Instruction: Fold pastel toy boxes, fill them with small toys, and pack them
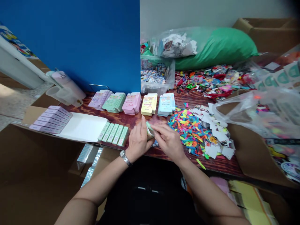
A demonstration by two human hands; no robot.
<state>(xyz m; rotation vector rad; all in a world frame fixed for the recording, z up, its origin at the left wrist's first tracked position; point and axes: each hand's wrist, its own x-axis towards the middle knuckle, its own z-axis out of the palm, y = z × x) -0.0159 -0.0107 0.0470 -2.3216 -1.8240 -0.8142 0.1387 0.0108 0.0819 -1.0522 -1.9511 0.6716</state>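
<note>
"As we look down at our hands, where's the carton?"

"Between them: our left hand (138, 140) and right hand (167, 141) pinch a small green carton (150, 130), fingers (143, 122) closed narrow on it, above the wooden table (187, 100), just beside a row of green boxes (113, 134)."

Blue partition (70, 43) w/ clear plastic bin (157, 89) of small pkgs just R of it, green plastic sack (217, 47) behind bin, cardboard box (269, 34) far back R, plastic bottle (67, 87) lying at L.
</note>
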